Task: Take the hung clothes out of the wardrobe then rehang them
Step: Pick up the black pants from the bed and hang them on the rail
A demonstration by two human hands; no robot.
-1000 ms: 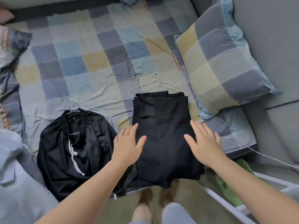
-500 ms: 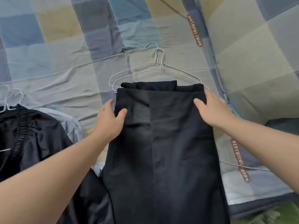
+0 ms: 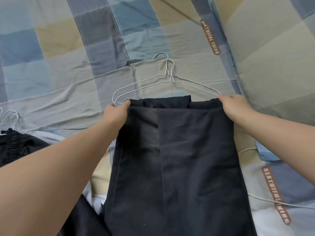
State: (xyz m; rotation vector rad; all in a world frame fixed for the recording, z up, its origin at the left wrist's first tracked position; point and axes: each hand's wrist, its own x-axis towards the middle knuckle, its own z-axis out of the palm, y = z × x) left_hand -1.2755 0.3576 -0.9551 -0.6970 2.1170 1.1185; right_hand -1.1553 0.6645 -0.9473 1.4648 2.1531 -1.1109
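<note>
on bedsheet [image 3: 51,86], trousers [image 3: 179,159] top pinched by left grip [image 3: 117,113], right grip [image 3: 235,106].

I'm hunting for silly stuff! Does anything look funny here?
Yes: two wire hangers lie stacked at the top of the black trousers, slightly askew, so their hooks don't line up. The left hand and right hand grip the trousers' top corners.

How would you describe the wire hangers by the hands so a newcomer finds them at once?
On the checked bedsheet lies a folded black garment, its far corners gripped by the left hand and right hand. Two wire hangers jut beyond that edge, hooks overlapping; other hangers sit far left.
</note>
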